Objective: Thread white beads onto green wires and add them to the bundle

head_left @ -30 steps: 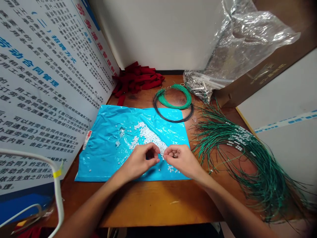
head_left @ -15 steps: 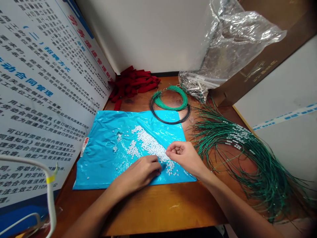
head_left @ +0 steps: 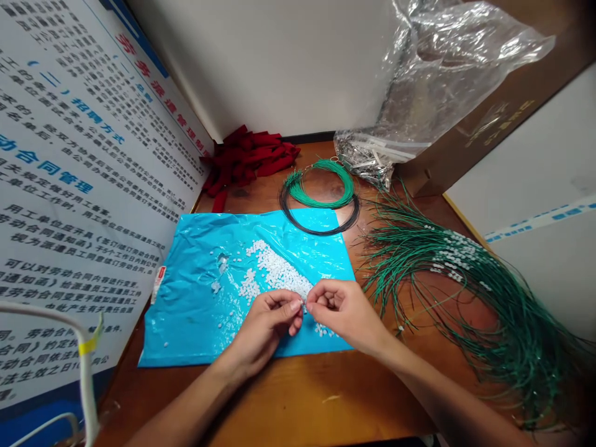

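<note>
Over the near edge of a blue plastic bag, my two hands meet fingertip to fingertip. My left hand is closed in a pinch on what looks like a small white bead, barely showing between thumb and forefinger. My right hand also pinches, touching or almost touching the left fingertips; whatever it holds is too thin or hidden to make out. Just beyond them a heap of small white beads lies spread on the bag, with a few strays to the left. Part of the heap is hidden by my fingers.
A big bundle of green wires with white beads strung on them lies to the right. Behind the bag are a green wire coil, a black coil, red fabric strips and a clear bag of metal pieces. A white cable hangs at left.
My left hand has risen from the beads and turned thumb-up, now pinching. My right hand has come slightly down and left to meet it. The view has shifted slightly.
</note>
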